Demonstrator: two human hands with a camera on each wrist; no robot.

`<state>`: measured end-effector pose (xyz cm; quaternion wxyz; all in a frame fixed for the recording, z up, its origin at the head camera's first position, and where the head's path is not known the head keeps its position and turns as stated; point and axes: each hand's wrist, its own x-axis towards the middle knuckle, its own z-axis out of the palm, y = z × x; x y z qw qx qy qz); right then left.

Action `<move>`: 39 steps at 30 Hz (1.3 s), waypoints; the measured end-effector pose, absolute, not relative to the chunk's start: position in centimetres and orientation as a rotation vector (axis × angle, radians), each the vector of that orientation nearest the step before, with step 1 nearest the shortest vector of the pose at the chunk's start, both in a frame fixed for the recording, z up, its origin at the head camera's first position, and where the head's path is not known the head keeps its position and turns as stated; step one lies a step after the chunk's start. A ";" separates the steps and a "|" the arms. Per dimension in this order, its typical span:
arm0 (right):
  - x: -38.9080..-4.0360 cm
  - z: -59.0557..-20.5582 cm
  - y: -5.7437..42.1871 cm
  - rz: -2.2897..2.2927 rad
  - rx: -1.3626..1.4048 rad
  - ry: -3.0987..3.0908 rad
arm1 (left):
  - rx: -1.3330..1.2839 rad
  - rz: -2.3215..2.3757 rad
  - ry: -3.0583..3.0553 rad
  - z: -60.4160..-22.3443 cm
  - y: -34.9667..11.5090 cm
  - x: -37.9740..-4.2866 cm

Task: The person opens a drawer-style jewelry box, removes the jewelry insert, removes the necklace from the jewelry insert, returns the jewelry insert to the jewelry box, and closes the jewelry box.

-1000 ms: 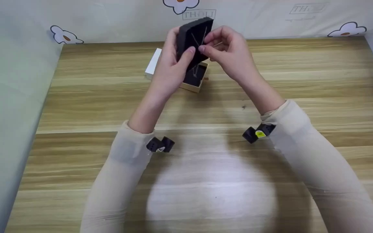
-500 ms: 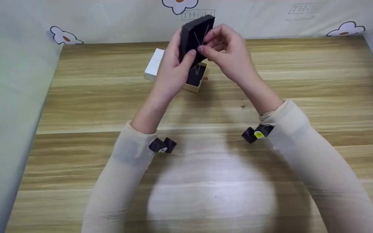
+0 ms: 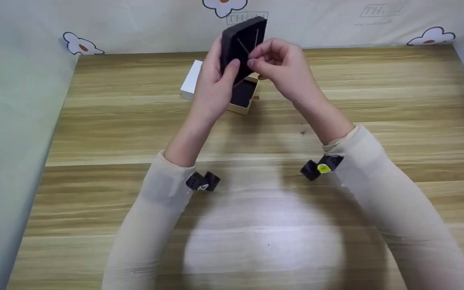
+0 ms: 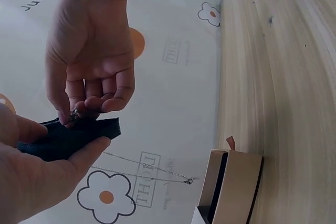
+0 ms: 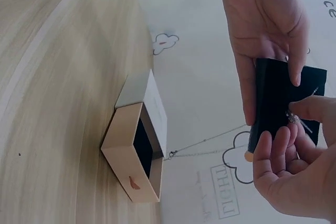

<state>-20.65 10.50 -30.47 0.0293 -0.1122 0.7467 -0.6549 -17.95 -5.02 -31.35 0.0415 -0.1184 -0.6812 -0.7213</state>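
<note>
1. From where I stood, the left hand (image 3: pixel 214 89) had the black pad (image 3: pixel 249 38) clamped between thumb and fingers, held tilted in the air above the surface (image 3: pixel 272 137).
2. The right hand (image 3: pixel 286 68) had thumb and forefinger together at the pad's face, pinching a small shiny piece that looked like a pendant (image 5: pixel 292 117); its other fingers were curled in.
3. The necklace chain (image 5: pixel 205 140) made a V across the pad's face, and a loose loop hung below it, the clasp (image 4: pixel 188 181) at its lowest point.
4. That dangling clasp seemed the likeliest trouble: it hung close by the tan drawer (image 5: pixel 123 135) and white sleeve (image 5: pixel 139 90), so lowering the pad could have snagged it on a rim. I couldn't tell whether it touched.
5. A careless tug on the pendant, I judged, might have dragged the V crooked or pulled the chain off the pad.
6. The pad looked soft, so too hard a squeeze from the left thumb could have bent it and let the chain go slack.
</note>
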 end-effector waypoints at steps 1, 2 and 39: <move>-20.6 -30.5 10.6 -2.015 -0.350 2.297 | -0.348 -2.207 -2.083 -31.4 -5.0 -18.0; -20.6 -30.5 10.6 -2.011 -0.355 2.290 | -0.336 -2.208 -2.078 -31.4 -5.0 -17.9; -20.4 -31.6 11.2 -2.151 -0.303 1.990 | -0.116 -2.430 -1.763 -31.8 -6.5 -18.2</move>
